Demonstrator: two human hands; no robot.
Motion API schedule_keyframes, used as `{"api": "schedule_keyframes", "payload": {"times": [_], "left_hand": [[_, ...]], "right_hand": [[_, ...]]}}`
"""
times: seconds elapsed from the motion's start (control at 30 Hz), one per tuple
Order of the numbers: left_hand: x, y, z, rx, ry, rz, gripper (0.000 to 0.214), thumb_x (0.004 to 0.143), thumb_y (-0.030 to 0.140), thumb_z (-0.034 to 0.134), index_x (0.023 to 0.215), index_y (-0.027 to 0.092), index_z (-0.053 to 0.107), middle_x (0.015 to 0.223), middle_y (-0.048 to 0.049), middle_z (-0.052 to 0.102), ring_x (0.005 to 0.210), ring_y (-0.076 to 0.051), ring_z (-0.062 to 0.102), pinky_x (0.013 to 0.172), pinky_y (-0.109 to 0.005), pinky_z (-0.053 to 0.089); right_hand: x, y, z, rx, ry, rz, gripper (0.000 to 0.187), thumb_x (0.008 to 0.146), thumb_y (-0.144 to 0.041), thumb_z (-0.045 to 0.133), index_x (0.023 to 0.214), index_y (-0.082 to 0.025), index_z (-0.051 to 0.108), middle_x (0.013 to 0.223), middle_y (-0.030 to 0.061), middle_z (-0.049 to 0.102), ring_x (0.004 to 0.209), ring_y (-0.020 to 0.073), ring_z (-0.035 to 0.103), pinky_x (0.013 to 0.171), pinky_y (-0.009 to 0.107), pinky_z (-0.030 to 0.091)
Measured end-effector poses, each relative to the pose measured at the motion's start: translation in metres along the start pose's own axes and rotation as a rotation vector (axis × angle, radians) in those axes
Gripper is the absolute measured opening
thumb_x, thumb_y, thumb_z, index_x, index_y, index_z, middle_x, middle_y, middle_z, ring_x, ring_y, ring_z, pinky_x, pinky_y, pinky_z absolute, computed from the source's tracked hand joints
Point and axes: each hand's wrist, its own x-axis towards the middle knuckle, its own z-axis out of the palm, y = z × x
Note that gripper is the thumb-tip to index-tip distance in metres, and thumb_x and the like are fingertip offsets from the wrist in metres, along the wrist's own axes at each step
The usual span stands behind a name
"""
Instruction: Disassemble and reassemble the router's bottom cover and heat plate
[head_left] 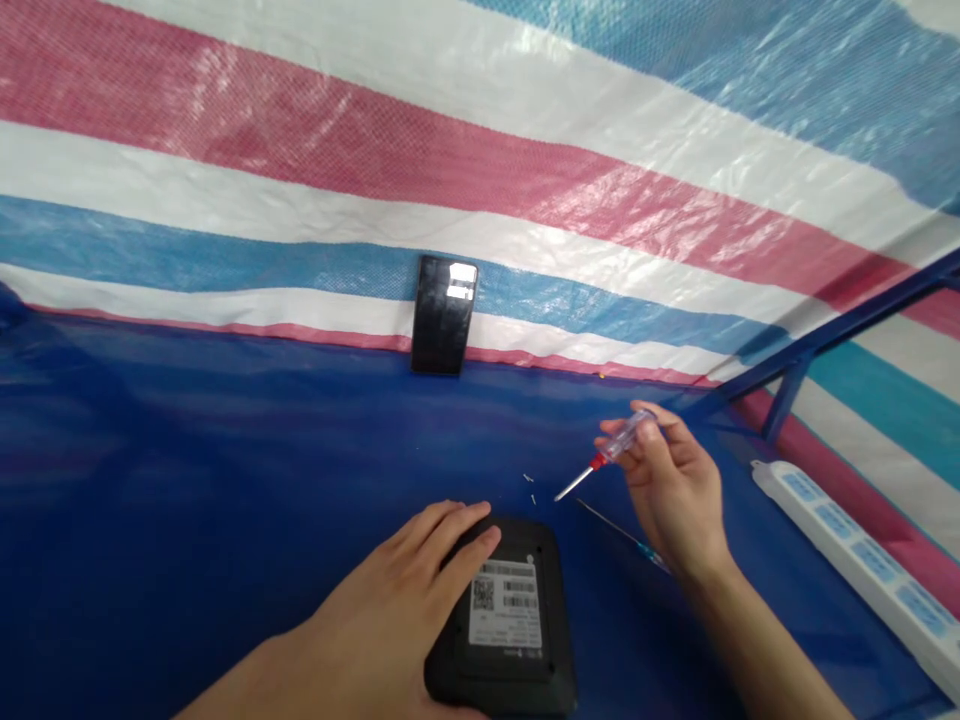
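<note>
A flat black plastic device [556, 600] with rounded corners lies on the blue table, a white label of barcodes and a QR code [505, 605] facing up. My left hand [409, 590] grips its left side, fingers over the far left corner and thumb side low at the near edge. Pinched in my right hand [671, 480] is a screwdriver [619, 440] with a clear handle and red collar. Its tip points down and left, above the table and apart from the device. Two small screws [531, 487] lie just beyond the device. A second, thin screwdriver [622, 535] with a blue-green handle lies below my right hand.
Against the striped plastic sheet [300, 150] at the back leans a dark phone [442, 318]. A white power strip [855, 560] runs along the right side. Blue frame bars [840, 335] rise at the back right. The blue table [187, 480] extends to the left.
</note>
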Motion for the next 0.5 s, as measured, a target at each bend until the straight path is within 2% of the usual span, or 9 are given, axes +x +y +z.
{"api": "schedule_keyframes", "payload": {"times": [0.1, 0.17, 0.33, 0.5], "left_hand": [[0.002, -0.002, 0.001, -0.013, -0.014, -0.016, 0.102, 0.066, 0.051, 0.082, 0.154, 0.022, 0.038, 0.166, -0.0105, 0.028, 0.151, -0.039, 0.026, 0.122, -0.058, 0.027], [0.003, -0.002, 0.001, -0.007, -0.029, -0.021, 0.098, 0.068, 0.050, 0.080, 0.153, 0.023, 0.040, 0.165, -0.0112, 0.030, 0.150, -0.040, 0.028, 0.121, -0.059, 0.029], [0.003, -0.001, 0.005, 0.024, 0.003, -0.024, 0.102, 0.064, 0.051, 0.082, 0.153, 0.023, 0.040, 0.164, -0.0122, 0.033, 0.147, -0.041, 0.031, 0.119, -0.060, 0.033], [-0.002, -0.001, 0.009, 0.075, 0.053, -0.021, 0.104, 0.061, 0.051, 0.084, 0.152, 0.023, 0.041, 0.163, -0.0108, 0.034, 0.146, -0.041, 0.033, 0.117, -0.060, 0.037]], "right_hand": [[-0.001, 0.008, 0.003, -0.092, 0.089, -0.210, 0.034, 0.082, -0.041, 0.078, 0.107, -0.024, 0.062, 0.079, -0.0006, 0.079, 0.065, 0.0155, 0.075, 0.065, 0.029, 0.061], [-0.006, 0.009, 0.005, -0.185, 0.102, -0.283, 0.031, 0.086, -0.039, 0.075, 0.109, -0.023, 0.060, 0.080, 0.0000, 0.079, 0.065, 0.0167, 0.076, 0.065, 0.030, 0.062], [-0.019, 0.008, 0.010, -0.342, 0.042, -0.338, 0.026, 0.089, -0.036, 0.072, 0.109, -0.024, 0.059, 0.081, -0.0002, 0.079, 0.068, 0.0172, 0.076, 0.068, 0.032, 0.063], [-0.019, 0.011, 0.010, -0.386, 0.005, -0.356, 0.026, 0.088, -0.038, 0.073, 0.108, -0.026, 0.059, 0.083, -0.0001, 0.080, 0.072, 0.0191, 0.078, 0.068, 0.033, 0.064]]}}
